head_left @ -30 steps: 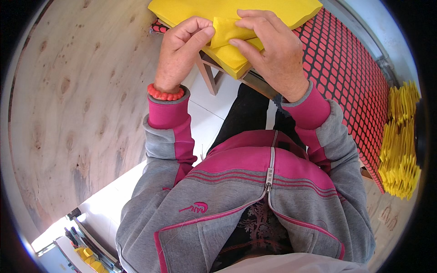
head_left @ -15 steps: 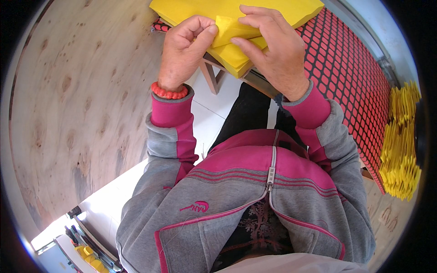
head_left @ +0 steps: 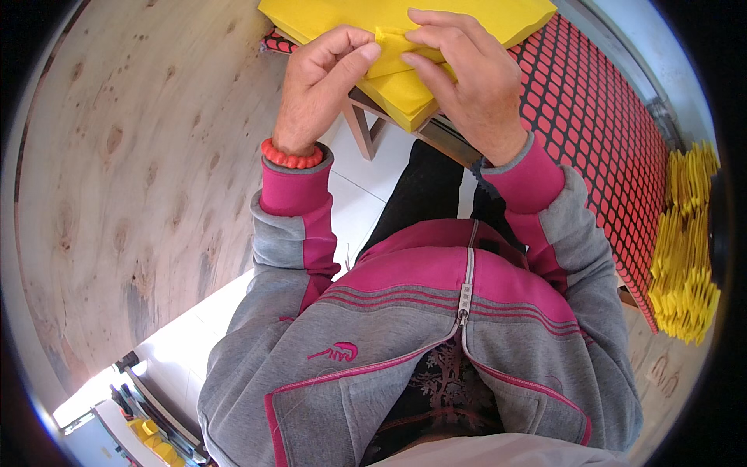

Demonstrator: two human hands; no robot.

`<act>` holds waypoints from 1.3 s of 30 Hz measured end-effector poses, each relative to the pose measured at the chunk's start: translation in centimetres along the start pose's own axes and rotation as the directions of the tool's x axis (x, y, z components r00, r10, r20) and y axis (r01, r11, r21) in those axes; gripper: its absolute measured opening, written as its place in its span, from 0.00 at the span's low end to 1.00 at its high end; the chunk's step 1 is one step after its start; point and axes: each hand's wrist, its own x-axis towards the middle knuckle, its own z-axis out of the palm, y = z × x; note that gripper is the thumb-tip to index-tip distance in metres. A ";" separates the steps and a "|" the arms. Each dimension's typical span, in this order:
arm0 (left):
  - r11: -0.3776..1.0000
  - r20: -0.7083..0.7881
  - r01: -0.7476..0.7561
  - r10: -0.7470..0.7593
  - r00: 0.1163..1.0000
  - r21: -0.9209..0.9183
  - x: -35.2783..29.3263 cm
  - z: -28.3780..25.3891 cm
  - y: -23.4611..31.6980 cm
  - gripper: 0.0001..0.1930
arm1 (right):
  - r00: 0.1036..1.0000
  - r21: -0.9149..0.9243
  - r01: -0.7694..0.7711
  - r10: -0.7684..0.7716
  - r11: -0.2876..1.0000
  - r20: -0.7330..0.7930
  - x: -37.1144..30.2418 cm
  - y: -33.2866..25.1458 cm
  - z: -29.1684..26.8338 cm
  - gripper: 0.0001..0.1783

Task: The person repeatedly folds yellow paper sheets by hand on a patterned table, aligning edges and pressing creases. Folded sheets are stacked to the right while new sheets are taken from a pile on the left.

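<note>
So the desk (head_left: 599,140) has a red cover with a black lattice pattern on it, and it runs off to the right of both grips and back toward the person's side. Left of the left grip (head_left: 319,82) there's a big pale plywood board (head_left: 148,171) full of knots. Below the grips you get white floor tiles (head_left: 358,183) and a wooden leg (head_left: 358,132), and a pale wall (head_left: 654,47) is up past the right grip (head_left: 476,86).

The yellow cloth (head_left: 394,58) sits right between the two grips: bright, matte, kinda felt-like, folded over with a loose edge sticking up. Left grip is pinching its left edge between thumb and index finger. Right grip is spread, thumb and fingers apart, tips at the right side of the fold; can't tell how hard they press. Right under the cloth is a thick yellow stack (head_left: 334,15), looks like the same color.

Edge-wise, the stack's near corner points at the person, just below the grips, by the desk's near edge. Between the forearms it's a gap down to tiles and dark trousers (head_left: 416,183). Well right of the right grip, yellow bundles (head_left: 685,249) line the cover's far side.
</note>
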 end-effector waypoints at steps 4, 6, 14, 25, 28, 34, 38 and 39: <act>1.000 0.023 -0.013 0.014 1.000 -0.011 0.1 0.1 0.0 0.08 | 0.999 -0.002 0.024 -0.024 1.000 -0.039 0.0 0.0 0.3 0.13; 0.999 0.017 -0.006 0.007 1.000 -0.040 0.1 0.2 0.1 0.07 | 0.999 0.005 0.029 -0.029 1.000 -0.037 0.1 0.2 0.3 0.13; 0.999 0.008 0.034 -0.034 0.999 -0.004 -0.2 -0.7 -1.3 0.08 | 0.991 0.201 0.056 -0.078 0.978 0.106 -3.7 -1.4 -3.6 0.10; 0.996 -0.135 0.031 -0.042 0.990 -0.084 0.4 -1.6 -3.1 0.08 | 0.661 -0.369 -0.290 0.464 0.883 0.590 -23.8 3.2 -8.8 0.10; 0.997 -0.155 0.056 -0.064 0.986 -0.056 0.3 -1.0 -2.4 0.08 | 0.720 -0.414 -0.246 0.451 0.876 0.528 -26.2 5.0 -8.5 0.10; 0.996 -0.057 -0.008 0.003 0.998 -0.091 -0.1 0.1 -0.8 0.06 | 0.574 -0.573 -0.206 0.572 0.793 0.585 -26.2 6.1 -7.3 0.18; 0.998 -0.055 0.023 -0.026 0.998 -0.052 0.1 0.1 -0.1 0.08 | 0.685 -0.420 -0.238 0.458 0.876 0.566 -25.5 5.0 -8.4 0.14; 0.996 -0.050 0.015 -0.019 0.999 -0.087 0.1 0.1 -0.1 0.08 | 0.719 -0.416 -0.162 0.396 0.895 0.572 -25.5 4.9 -8.6 0.14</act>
